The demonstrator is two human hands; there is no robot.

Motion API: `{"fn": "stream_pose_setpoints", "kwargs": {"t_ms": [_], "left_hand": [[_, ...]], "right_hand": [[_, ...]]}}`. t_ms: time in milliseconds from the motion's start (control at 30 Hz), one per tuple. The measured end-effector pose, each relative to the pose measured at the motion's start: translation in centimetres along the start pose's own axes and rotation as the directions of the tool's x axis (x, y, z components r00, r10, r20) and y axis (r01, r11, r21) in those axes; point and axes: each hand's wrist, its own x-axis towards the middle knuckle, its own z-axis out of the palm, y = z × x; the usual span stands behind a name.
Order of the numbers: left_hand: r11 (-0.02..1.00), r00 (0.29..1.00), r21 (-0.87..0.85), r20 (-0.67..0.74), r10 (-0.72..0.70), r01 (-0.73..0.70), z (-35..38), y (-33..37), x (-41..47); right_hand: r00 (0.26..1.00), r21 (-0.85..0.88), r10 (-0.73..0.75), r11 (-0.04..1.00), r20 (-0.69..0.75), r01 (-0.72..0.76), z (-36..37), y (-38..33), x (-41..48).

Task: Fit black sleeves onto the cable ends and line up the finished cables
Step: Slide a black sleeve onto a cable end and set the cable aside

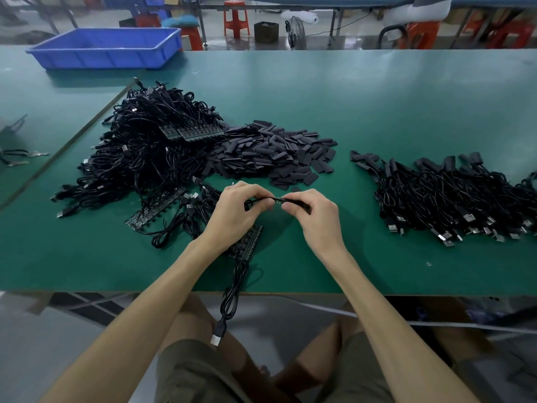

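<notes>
My left hand (238, 209) pinches a thin black cable (259, 201) near its end, above the green table. My right hand (315, 212) pinches a black sleeve (296, 202) right at that cable end, where a small board tip (278, 201) shows between the two hands. The cable runs under my left wrist and hangs off the table's front edge, ending in a USB plug (216, 338). A heap of loose black sleeves (273, 154) lies just beyond my hands. A big tangle of unsleeved cables (145, 152) sits to the left. Sleeved cables (453, 196) lie in a row at the right.
A strip of small circuit boards (247, 242) lies under my left wrist, another strip (154, 209) further left. A blue plastic bin (107, 48) stands at the table's far left corner. The table's front edge (290, 293) runs just above my knees. Red stools stand beyond the table.
</notes>
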Motion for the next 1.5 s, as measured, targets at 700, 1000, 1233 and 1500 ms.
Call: {"fn": "stream_pose_setpoints", "kwargs": {"t_ms": [700,1000,1233,1500], "left_hand": [[0.992,0.995,0.079,0.044,0.094,-0.098,0.12,-0.34,-0.13],[0.991,0.992,0.054,0.006,0.124,-0.124,0.25,-0.06,-0.13],[0.985,0.987,0.071,0.015,0.159,-0.160,0.27,-0.25,-0.18],[0.985,0.986,0.051,0.048,0.161,-0.163,0.36,-0.35,-0.36]], "right_hand": [[0.999,0.068,0.051,0.996,0.018,-0.052,-0.26,0.28,-0.05],[0.996,0.125,0.085,0.988,0.031,-0.089,-0.25,0.53,0.14],[0.996,0.152,0.070,0.985,0.056,-0.078,-0.35,0.93,0.30],[0.994,0.105,0.042,0.993,0.100,-0.052,-0.20,0.84,0.13]]}}
